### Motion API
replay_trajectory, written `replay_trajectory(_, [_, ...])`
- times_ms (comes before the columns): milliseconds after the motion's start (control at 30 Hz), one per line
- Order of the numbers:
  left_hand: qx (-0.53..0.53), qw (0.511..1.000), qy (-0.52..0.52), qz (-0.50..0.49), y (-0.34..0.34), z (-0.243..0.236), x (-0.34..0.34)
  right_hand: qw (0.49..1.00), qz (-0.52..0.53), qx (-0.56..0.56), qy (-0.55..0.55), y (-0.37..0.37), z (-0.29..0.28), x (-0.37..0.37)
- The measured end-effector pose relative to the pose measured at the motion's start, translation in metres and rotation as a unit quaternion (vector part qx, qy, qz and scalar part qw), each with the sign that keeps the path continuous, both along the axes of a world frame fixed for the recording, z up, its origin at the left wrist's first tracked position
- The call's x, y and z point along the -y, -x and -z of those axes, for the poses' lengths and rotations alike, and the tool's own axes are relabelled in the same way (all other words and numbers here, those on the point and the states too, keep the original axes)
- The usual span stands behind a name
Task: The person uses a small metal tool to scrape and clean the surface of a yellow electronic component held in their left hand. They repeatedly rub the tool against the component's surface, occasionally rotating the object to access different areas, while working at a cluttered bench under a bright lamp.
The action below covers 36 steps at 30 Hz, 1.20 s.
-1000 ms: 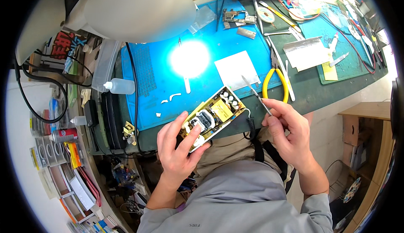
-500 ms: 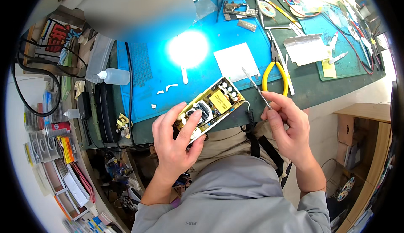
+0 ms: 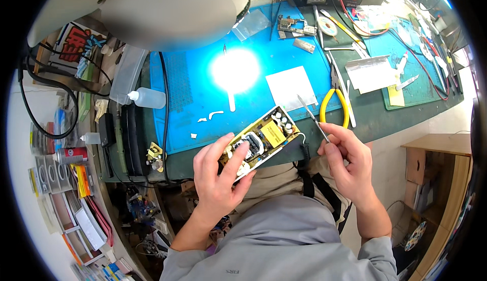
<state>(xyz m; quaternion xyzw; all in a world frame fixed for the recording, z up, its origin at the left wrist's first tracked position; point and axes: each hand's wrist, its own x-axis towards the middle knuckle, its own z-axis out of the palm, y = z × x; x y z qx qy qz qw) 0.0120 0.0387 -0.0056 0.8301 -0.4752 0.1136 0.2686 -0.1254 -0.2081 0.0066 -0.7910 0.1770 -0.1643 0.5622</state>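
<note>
My left hand (image 3: 221, 174) grips the near end of an open power adapter (image 3: 253, 165), its fingers across the top and the thumb along the near side. Inside the pale case sit a circuit board, a yellow-wrapped transformer (image 3: 273, 133), a ring-shaped coil and several capacitors. A cord leaves the adapter's right end. In my right hand (image 3: 347, 162), a slim metal tool with a narrow pointed tip (image 3: 309, 112) is pinched between thumb and fingers. Its tip is apart from the adapter, close to the corner of a white sheet (image 3: 291, 87) on the blue mat.
Yellow-handled pliers (image 3: 332, 103) lie just beyond my right hand. A bright lamp (image 3: 177, 12) overhangs the blue mat (image 3: 203, 129). To the left stand a squeeze bottle (image 3: 149, 98) and a black cable (image 3: 164, 93). A solder spool (image 3: 327, 26) and tools lie at the far right.
The whole view has shifted slightly, so the bench sits lower and further right in the picture. Both hands keep their holds, and the adapter and tool show little movement relative to the bench.
</note>
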Motion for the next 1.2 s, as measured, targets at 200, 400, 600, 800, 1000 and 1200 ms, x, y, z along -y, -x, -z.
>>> replay_trajectory(200, [0.001,1.0,0.005,-0.003,0.0001,0.0014,-0.0003,1.0,-0.001,-0.001,0.001,0.0006,-0.0003,-0.0004])
replay_trajectory(400, [-0.018,1.0,0.026,0.002,-0.0003,0.0028,-0.001,1.0,-0.003,0.018,0.0,-0.0003,0.0041,0.0002])
replay_trajectory(600, [-0.023,0.999,0.034,0.0,0.0002,0.0024,-0.001,1.0,-0.004,0.011,-0.012,0.0,-0.0013,0.0002])
replay_trajectory(800, [-0.013,0.999,0.051,0.004,-0.0008,0.0036,0.0004,0.999,-0.003,0.032,-0.002,0.0,0.0049,0.0008])
replay_trajectory(1000, [-0.024,0.999,0.025,-0.014,0.0016,0.0008,0.0006,0.999,0.002,0.032,-0.01,-0.0006,0.004,0.0008])
replay_trajectory(1200, [-0.017,0.999,0.049,0.006,-0.0008,0.006,-0.0016,0.999,0.004,0.042,0.004,-0.0008,0.007,0.0005])
